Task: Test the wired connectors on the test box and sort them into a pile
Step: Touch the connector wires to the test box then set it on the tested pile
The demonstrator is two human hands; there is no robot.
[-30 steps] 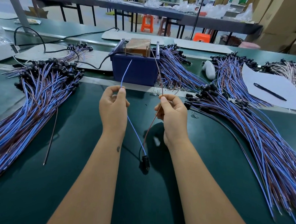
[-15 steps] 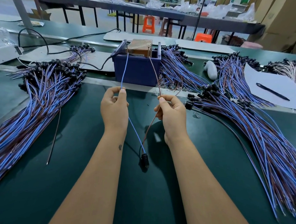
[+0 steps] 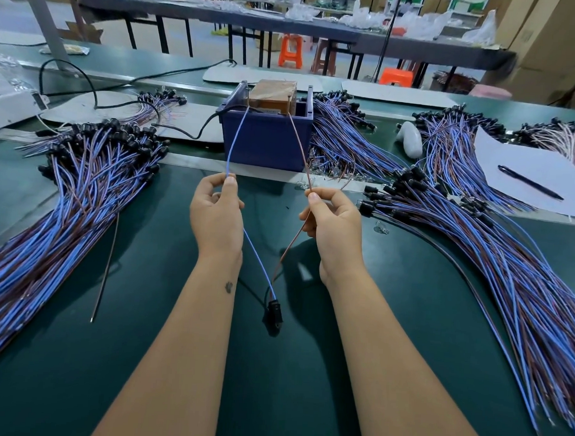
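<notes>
Your left hand [image 3: 217, 214] pinches the blue lead [image 3: 233, 148] between thumb and forefinger, the other fingers loosely curled behind it. Your right hand [image 3: 334, 227] pinches the brown lead [image 3: 298, 145] the same way. Both leads run up and away from you to the top of the test box [image 3: 267, 140], blue to its left side, brown to its right, and their bare tips appear to touch the contacts there, though the tips are too small to be sure.

Below your hands the two leads slope inward and meet at the black connector [image 3: 274, 312], which hangs or rests low between your forearms, close to the green mat [image 3: 173, 328]. So the part's long axis runs near to far, connector toward you and tips at the box, and you hold it near its far end.

The pile [image 3: 74, 186] with its black heads bunched together lies to your left, beyond a loose single wire [image 3: 105, 265]. A second heap [image 3: 477, 247] fans out on your right. I judge the left one to be the sorted pile, though the frame does not settle that. If so, your left hand is nearer, and the coming move is a sideways swing to the left, with the connector's head leading away from you to match the heads there.
</notes>
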